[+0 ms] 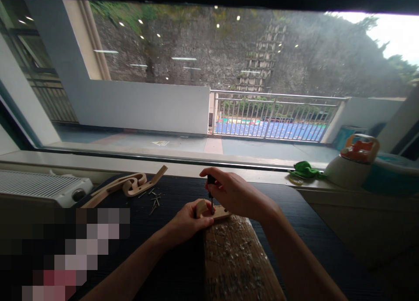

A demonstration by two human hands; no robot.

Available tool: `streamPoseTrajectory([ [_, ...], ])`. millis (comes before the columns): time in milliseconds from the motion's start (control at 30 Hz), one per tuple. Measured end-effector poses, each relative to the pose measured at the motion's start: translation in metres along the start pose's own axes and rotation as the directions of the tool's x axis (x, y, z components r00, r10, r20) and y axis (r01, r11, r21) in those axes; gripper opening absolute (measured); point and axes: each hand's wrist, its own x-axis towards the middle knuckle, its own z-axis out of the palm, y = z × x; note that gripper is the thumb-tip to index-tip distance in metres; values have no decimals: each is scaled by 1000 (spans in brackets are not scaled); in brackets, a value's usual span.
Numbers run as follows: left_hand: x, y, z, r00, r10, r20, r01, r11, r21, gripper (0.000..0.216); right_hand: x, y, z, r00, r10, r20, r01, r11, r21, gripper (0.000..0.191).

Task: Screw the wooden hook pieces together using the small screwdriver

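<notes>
At six o'clock, on plank (pixel 237 257): your left hand (pixel 190 218), pinching curved wooden piece (pixel 222 213); right hand (pixel 240 196), closed round screwdriver (pixel 211 179). Step, seemingly: screw-driving; next turn wants steady downward pressure.

I have the black-handled screwdriver (pixel 211 179) nearly upright, its shaft meeting a pale, curl-ended wooden piece (pixel 221 213) atop the rough timber block (pixel 240 253), far end.

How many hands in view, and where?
2: the left hand holding the curved wooden piece, the right hand gripping the screwdriver. More may be hidden in the pixelated lower left.
</notes>
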Motion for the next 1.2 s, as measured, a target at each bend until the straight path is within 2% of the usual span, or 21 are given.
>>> streamPoseTrajectory([
  [300, -2, 6, 0, 999, -42, -14, 42, 999, -5, 25, 0, 0, -1, 999, 45, -5, -45, 999, 11, 34],
  [567, -2, 7, 0, 1000, -9, -9, 9, 1000, -6, 27, 0, 1, -6, 998, -43, -41, 44, 999, 25, 32],
  [1100, -1, 7, 0, 1000, -15, -15, 15, 1000, 1, 28, 0, 2, -6, 997, 30, -74, -32, 999, -29, 31],
  [1200, 0, 4, -1, 1000, -9, -4, 9, 1000, -13, 30, -1, 1, -7, 995, -5, -97, 1, 999, -40, 32],
])
